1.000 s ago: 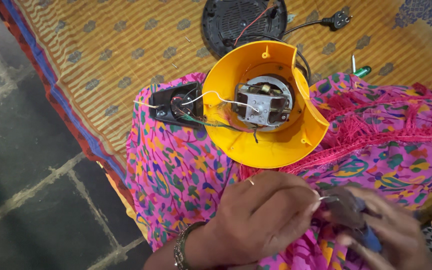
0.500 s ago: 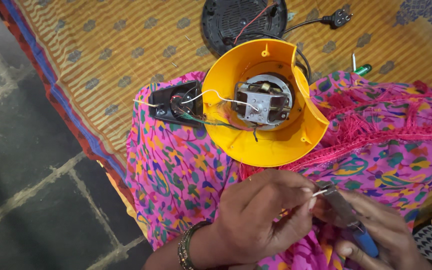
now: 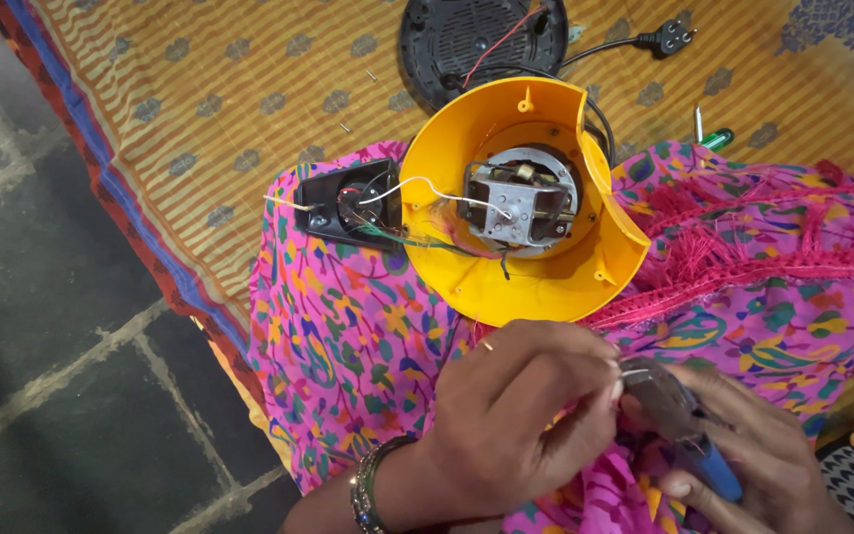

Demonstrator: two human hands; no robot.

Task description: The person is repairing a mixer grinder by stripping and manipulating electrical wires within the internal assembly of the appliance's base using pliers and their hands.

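While both hands work low in the view, the right hand [image 3: 743, 445] holds a pair of pliers [image 3: 679, 415] with a grey metal head and blue handles; the tool lies over the person's lap, just below the yellow housing [image 3: 526, 287]. Its metal head points toward the left hand [image 3: 516, 415], and the blue handle end goes under the right fingers. What the pliers' tip grips is hidden between the two hands; a very thin wire seems to be there, but I cannot tell for sure. The right hand is partly cut off by the lower edge. It is curled closed around the handles. The left hand is pinched, thumb and fingertips together right at the pliers' head, touching it or nearly so. The yellow housing rests on the pink patterned cloth [image 3: 348, 336] and shows a grey motor [image 3: 521, 203] inside, with a white wire [image 3: 397, 190] running to a black switch box [image 3: 348, 203] beside it.
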